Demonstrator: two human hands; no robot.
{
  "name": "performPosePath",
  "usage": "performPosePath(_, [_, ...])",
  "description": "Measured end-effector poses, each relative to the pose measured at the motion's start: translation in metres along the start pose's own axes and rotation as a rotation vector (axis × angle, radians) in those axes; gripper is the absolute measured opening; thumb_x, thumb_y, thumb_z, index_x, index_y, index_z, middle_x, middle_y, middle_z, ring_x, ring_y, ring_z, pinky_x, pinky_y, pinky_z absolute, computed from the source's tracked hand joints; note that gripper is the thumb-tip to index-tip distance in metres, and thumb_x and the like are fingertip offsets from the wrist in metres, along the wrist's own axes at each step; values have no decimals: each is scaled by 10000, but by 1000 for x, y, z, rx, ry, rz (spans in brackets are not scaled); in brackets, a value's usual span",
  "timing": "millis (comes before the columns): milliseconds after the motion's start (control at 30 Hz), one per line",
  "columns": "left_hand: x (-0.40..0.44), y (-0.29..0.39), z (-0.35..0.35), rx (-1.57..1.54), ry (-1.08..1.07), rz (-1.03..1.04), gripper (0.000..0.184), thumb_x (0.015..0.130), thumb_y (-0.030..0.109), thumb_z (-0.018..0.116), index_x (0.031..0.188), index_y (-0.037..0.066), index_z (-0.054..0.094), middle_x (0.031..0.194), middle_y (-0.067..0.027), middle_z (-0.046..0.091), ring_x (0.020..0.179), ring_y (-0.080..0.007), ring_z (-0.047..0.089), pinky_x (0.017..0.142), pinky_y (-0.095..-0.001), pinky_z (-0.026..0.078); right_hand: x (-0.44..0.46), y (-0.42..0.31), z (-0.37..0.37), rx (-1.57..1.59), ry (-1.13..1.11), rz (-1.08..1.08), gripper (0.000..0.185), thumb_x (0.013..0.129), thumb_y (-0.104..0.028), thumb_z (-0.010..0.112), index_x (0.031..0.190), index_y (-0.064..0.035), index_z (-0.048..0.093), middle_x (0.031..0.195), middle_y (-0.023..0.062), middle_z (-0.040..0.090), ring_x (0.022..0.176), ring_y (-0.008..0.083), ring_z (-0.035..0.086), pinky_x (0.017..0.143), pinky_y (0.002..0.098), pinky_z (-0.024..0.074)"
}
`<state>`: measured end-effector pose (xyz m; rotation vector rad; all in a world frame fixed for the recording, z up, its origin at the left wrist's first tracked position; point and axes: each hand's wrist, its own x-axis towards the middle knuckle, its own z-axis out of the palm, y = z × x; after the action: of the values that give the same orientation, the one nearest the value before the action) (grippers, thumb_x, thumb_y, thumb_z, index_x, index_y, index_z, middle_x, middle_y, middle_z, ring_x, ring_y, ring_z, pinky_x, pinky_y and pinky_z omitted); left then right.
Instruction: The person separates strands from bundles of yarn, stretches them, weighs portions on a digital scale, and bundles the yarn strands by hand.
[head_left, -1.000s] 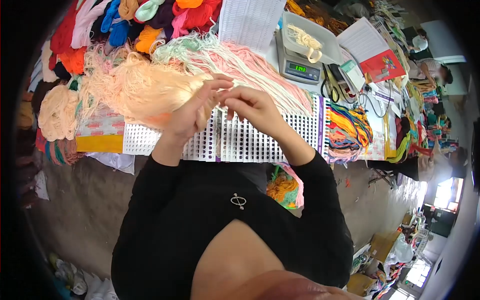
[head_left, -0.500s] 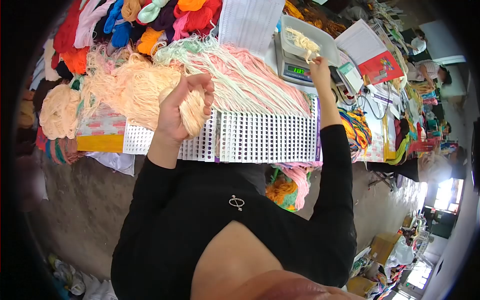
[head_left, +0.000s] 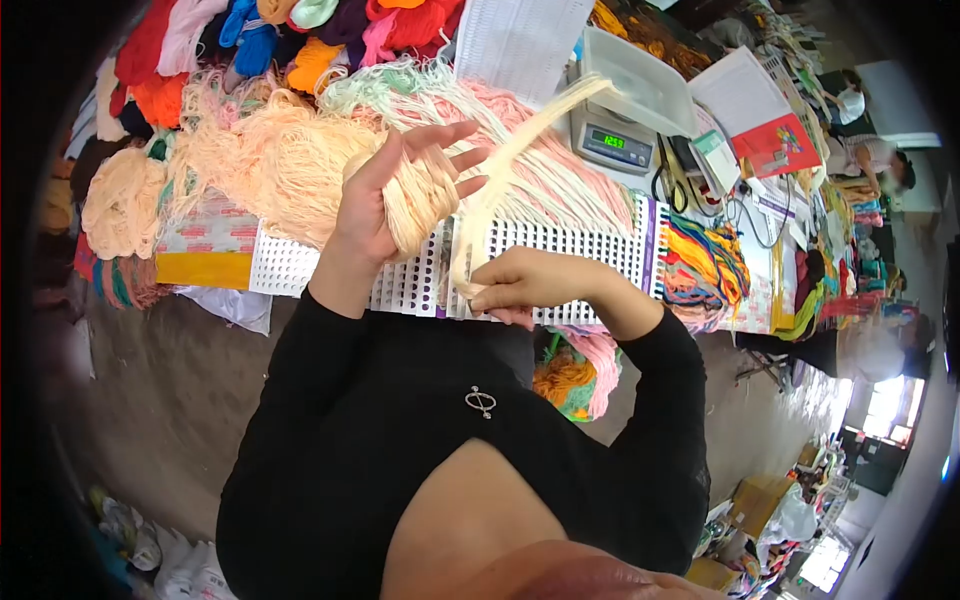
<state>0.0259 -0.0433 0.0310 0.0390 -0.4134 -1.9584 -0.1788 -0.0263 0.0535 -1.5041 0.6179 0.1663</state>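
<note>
My left hand (head_left: pixel 385 190) carries a peach yarn skein (head_left: pixel 420 195) against the palm, its fingers stretched out and apart around the skein. To its right, my right hand (head_left: pixel 530 280) pinches one end of a pale cream bundle of yarn (head_left: pixel 500 180) just above the perforated white strips (head_left: pixel 560 232). That bundle arcs up and away, its far end in front of a clear plastic tray (head_left: pixel 640 75). The tray sits on a digital scale (head_left: pixel 612 145) with a lit green display. Behind my left hand spreads a loose heap of peach yarn (head_left: pixel 290 165).
Pink and white strands (head_left: pixel 560 170) lie behind the strips. Coloured skeins (head_left: pixel 250 60) pile up at the back left. Scissors (head_left: pixel 672 188), a red booklet (head_left: pixel 770 145) and multicoloured yarn (head_left: pixel 705 265) are on the right. Other people (head_left: pixel 870 160) are farther off.
My right hand has moved from the tray toward my body, pulling the cream yarn out. My left hand's fingers have straightened and shifted right. The scale's number has changed.
</note>
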Motion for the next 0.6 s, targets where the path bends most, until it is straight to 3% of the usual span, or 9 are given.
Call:
performPosePath(67, [0, -3, 3, 12, -9, -15, 457, 937, 373, 339, 1166, 8, 490, 1332, -197, 355, 1199, -362, 389, 991, -491, 349, -14, -16, -7, 78, 163, 15, 304, 911, -289, 479, 857, -14, 596, 538, 4, 507, 413, 68, 477, 394, 212, 369])
performPosePath(167, [-3, -3, 8, -22, -121, -47, 482, 930, 390, 349, 1213, 18, 468, 1407, -166, 242, 1248, -410, 303, 1007, -485, 332, -15, -11, -35, 310, 731, -62, 266, 917, -266, 483, 908, -16, 574, 499, -41, 397, 365, 24, 341, 335, 175, 234])
performPosePath(267, [-4, -7, 10, 70, -193, -93, 553, 933, 413, 319, 1257, -26, 410, 1435, -147, 185, 1263, -417, 270, 1019, -471, 312, -15, -22, -39, 443, 690, -172, 260, 932, -235, 452, 959, 3, 552, 517, -32, 396, 348, 23, 301, 328, 164, 211])
performPosePath(367, [-6, -14, 16, 75, -70, -105, 593, 935, 428, 298, 1265, -59, 378, 1434, -138, 197, 1228, -351, 361, 1000, -451, 345, -18, -46, -15, 309, 536, -138, 286, 922, -257, 469, 982, 2, 572, 516, -31, 418, 350, 33, 368, 335, 174, 283])
performPosePath(500, [-4, -10, 8, -44, -201, -154, 589, 930, 436, 311, 1256, -50, 380, 1313, -193, 385, 1159, -304, 454, 965, -424, 392, -17, -45, 4, 255, 322, -27, 261, 927, -242, 463, 900, -5, 570, 496, -21, 459, 348, 51, 437, 362, 190, 327])
performPosePath(533, [-4, -10, 1, -129, -221, -173, 562, 933, 428, 314, 1238, -35, 407, 1153, -196, 509, 1094, -288, 502, 965, -411, 392, -16, -32, 1, 243, 287, -5, 253, 912, -275, 498, 954, -37, 573, 561, -18, 495, 395, 39, 470, 370, 169, 340])
performPosePath(600, [2, -11, -7, -96, -239, -124, 549, 935, 419, 315, 1230, -33, 415, 1103, -181, 529, 1053, -277, 520, 966, -412, 390, -14, -15, 0, 39, 462, -52, 225, 897, -225, 529, 990, -22, 560, 655, 11, 529, 484, 58, 521, 451, 182, 406])
